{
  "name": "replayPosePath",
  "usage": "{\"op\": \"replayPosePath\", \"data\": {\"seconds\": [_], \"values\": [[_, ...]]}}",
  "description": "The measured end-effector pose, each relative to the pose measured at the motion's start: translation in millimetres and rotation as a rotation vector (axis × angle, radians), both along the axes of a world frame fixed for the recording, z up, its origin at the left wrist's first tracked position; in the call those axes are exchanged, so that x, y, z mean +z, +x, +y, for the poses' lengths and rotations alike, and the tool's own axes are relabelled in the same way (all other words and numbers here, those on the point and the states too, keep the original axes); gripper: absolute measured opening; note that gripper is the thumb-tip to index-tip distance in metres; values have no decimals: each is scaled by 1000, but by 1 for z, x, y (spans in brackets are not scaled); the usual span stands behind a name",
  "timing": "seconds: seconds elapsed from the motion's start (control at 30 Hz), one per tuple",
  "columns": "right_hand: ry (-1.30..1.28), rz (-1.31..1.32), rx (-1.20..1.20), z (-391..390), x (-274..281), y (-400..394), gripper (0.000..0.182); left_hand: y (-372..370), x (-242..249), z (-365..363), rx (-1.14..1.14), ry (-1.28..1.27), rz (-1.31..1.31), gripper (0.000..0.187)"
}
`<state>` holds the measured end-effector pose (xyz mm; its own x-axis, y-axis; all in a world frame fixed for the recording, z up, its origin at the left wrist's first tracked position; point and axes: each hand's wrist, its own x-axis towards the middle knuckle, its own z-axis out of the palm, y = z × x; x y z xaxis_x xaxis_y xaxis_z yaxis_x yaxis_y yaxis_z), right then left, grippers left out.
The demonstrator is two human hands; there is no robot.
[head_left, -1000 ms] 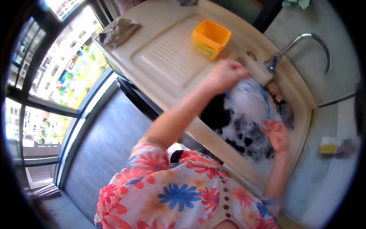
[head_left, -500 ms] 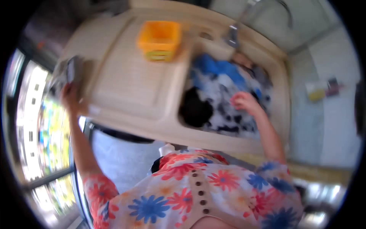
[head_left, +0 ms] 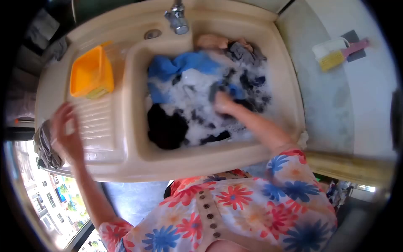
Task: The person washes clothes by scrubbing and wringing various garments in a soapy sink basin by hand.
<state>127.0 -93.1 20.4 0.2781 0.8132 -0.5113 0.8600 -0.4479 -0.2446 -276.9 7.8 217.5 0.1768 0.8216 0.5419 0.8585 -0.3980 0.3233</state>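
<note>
Right hand (head_left: pixel 223 103) is sunk into the laundry (head_left: pixel 201 90) in the sink (head_left: pixel 138 147), fingers buried in foam & dark cloth, so whether it's clenched on anything can't be told. Left hand (head_left: pixel 67 133) is blurred; fingers are seen spread, nothing held, over the ribbed drainboard (head_left: pixel 98 126) left of the sink basin. A grey rag (head_left: pixel 45 147) at the drainboard's outer edge is partly cut off by the dark lens rim.

Laundry is seen filling the sink basin: blue cloth (head_left: pixel 180 64) toward the tap (head_left: pixel 177 19), black piece (head_left: pixel 166 126) at the near-left corner, grey & peach bits at the far right, white suds over most of it.

An orange tub (head_left: pixel 90 75) is set on the drainboard's far end, just left of the basin. Bare ribbed surface is left between tub & left hand. Right of the sink, a brush (head_left: pixel 338 52) is lying on the counter (head_left: pixel 327 109), well apart.
</note>
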Motion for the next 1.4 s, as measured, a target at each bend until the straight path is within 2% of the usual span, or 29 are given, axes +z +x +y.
{"op": "replayPosePath", "data": {"seconds": [0.03, 0.1, 0.13, 0.17, 0.2, 0.23, 0.3, 0.37, 0.47, 0.5, 0.57, 0.6, 0.63, 0.67, 0.7, 0.73, 0.77, 0.8, 0.9, 0.93, 1.03, 1.1, 1.17, 1.2, 1.23, 1.27, 1.33, 1.37, 1.4], "values": [[46, 107, 195, -2, -11, -1, 27, 52, -9, -4, -216, -60, -2, 17], [1, 235, 308, -9, 28, -9, 36, 155, -28, -13, -654, -277, -45, 15], [13, 259, 379, -8, 41, 0, 36, 197, -57, -12, -814, -292, -55, 17], [24, 285, 448, -6, 52, 13, 36, 238, -66, -18, -891, -309, 59, 19], [17, 300, 318, 0, 66, 33, 37, 273, -96, -17, -934, -327, 103, 27], [9, 314, 191, 10, 76, 61, 38, 302, -120, -21, -866, -357, 213, 37], [593, -286, 162, 21, 47, 133, 41, 331, -134, -35, -694, -499, 466, 48], [583, -332, 7, 23, 59, 160, 47, 332, -145, -49, -643, -547, 573, 51], [307, -293, 5, 25, 10, 168, 48, 336, -181, -39, -578, -629, 610, 54], [168, -176, -48, 22, 3, 166, 42, 336, -191, -30, -556, -659, 595, 54], [124, -139, -49, 7, -36, 171, 28, 337, -205, -11, -520, -773, 583, 50], [116, -48, -153, -3, -44, 167, 32, 339, -209, -3, -486, -871, 583, 49], [71, -95, -88, -16, -51, 166, 34, 341, -209, 1, -448, -969, 580, 47], [250, -24, -66, -30, -69, 167, 31, 343, -190, -12, -302, -960, 206, 43], [434, 49, -47, -45, -92, 168, 29, 337, -218, -2, -373, -874, 278, 44], [618, 116, -33, -58, -110, 169, 29, 329, -271, 16, -451, -784, 349, 45], [377, 125, -106, -58, -79, 163, 34, 326, -300, 26, -533, -695, 416, 46], [123, 110, -154, -58, -42, 155, 42, 322, -212, 2, -675, -605, 529, 47], [387, 429, -263, -63, 47, 142, 47, 324, -200, 12, -751, -556, 383, 45], [413, 493, -394, -60, 84, 133, 50, 328, -170, 2, -670, -727, 323, 43], [759, 1064, -711, -43, 161, 109, 44, 341, -126, -23, -937, -715, 17, 47], [860, 1303, -636, -39, 213, 95, 38, 357, -131, -42, -1093, -756, -232, 49], [1002, 1390, -601, -36, 249, 82, 35, 365, -125, -65, -1015, -992, -606, 48], [1072, 1434, -582, -35, 256, 78, 34, 366, -123, -70, -961, -1105, -793, 48], [1090, 1401, -571, -35, 256, 79, 32, 363, -157, -49, -1042, -1014, -864, 48], [1106, 1370, -564, -36, 254, 81, 31, 358, -219, -11, -1119, -924, -932, 48], [1093, 1237, -567, -43, 242, 91, 29, 341, -192, 3, -961, -1061, -999, 42], [1065, 1137, -576, -50, 222, 102, 28, 325, -127, -6, -715, -1275, -985, 36], [1036, 1037, -585, -55, 198, 115, 27, 315, -124, -2, -662, -1238, -1056, 31]]}}
